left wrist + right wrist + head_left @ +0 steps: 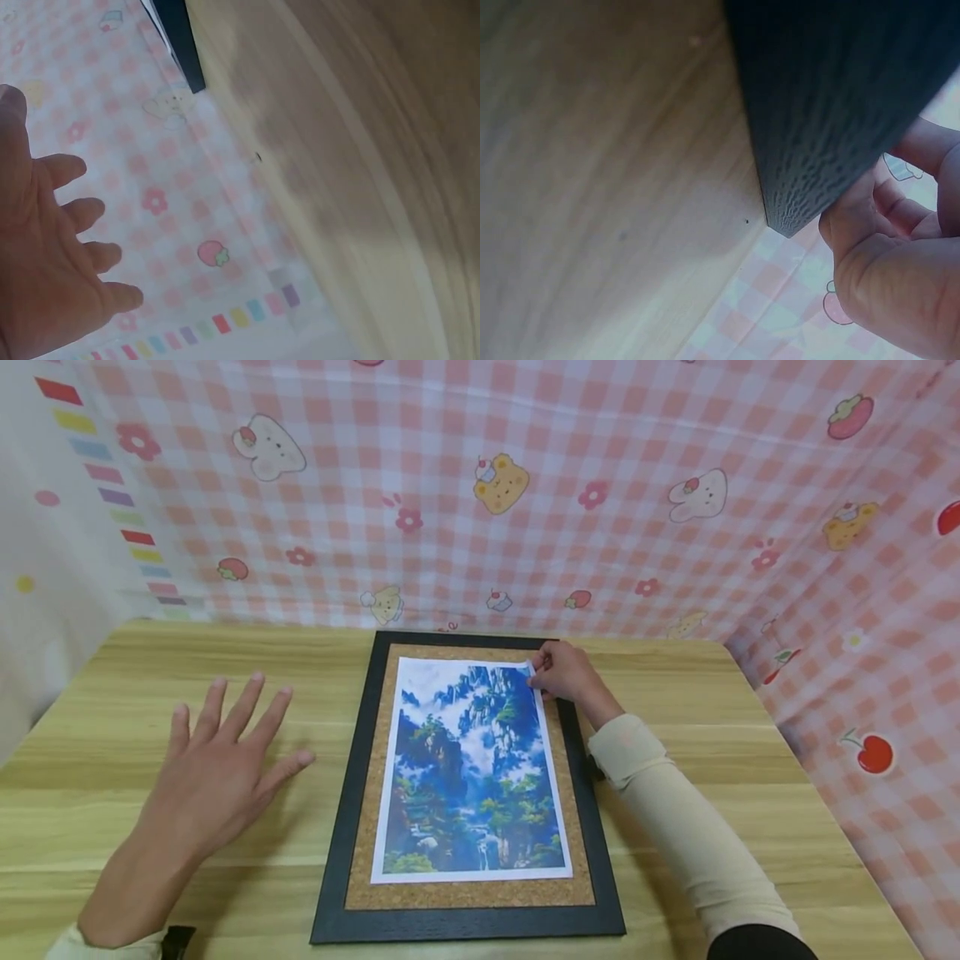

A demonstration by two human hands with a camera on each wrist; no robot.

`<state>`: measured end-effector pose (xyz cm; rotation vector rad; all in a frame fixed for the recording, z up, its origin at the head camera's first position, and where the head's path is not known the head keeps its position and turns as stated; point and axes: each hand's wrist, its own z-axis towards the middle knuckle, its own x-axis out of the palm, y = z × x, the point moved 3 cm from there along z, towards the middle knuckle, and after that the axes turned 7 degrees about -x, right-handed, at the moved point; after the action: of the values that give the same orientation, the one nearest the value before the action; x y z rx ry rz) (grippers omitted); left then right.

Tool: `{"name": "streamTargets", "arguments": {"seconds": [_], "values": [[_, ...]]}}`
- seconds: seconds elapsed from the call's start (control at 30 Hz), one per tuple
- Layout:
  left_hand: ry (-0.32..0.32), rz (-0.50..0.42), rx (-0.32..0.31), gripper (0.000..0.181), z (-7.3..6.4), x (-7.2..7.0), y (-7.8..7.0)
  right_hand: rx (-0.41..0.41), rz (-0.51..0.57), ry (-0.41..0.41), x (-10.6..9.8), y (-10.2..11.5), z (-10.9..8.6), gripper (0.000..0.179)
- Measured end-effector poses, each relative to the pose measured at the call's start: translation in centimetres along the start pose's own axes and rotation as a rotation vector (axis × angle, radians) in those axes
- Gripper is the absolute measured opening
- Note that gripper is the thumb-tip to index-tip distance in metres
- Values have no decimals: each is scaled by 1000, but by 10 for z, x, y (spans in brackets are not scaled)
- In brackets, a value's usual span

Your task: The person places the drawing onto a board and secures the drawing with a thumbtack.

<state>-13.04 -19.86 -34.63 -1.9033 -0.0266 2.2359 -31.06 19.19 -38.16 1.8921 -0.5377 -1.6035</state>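
A paper print of a blue mountain landscape [472, 768] lies on the cork [471, 895] of a black-framed board [467, 925], which rests flat on the table. At the print's upper right corner, my right hand [568, 675] pinches the paper's edge with thumb and curled fingers. Whether something small sits between those fingertips is hidden. In the right wrist view, the same hand [900, 262] is beside the dark frame [817, 112]. To the left of the board, my left hand [213, 781] hovers palm down with fingers spread, apart from everything.
The wood-grain table [697, 718] extends on both sides of the board. Behind it hangs a pink checked cloth [450, 468] with cartoon animals and fruit, which also covers the right side. The frame's far edge is close to this cloth.
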Motion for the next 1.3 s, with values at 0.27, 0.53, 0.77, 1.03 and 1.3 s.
{"name": "streamTargets", "arguments": {"seconds": [0.27,0.53,0.77,1.03,1.3], "values": [[122,38,-98,90,6,8,11,8,9,5,1,-1,0,16],[206,-6,-175,95,15,19,22,10,10,22,1,-2,0,17],[294,-52,-220,98,27,27,29,2,-5,36,0,-1,0,16],[329,-117,-274,104,40,28,39,-11,-2,48,1,-1,1,17],[326,-368,-259,109,52,28,50,-1,11,46,-1,-1,-1,18]]}}
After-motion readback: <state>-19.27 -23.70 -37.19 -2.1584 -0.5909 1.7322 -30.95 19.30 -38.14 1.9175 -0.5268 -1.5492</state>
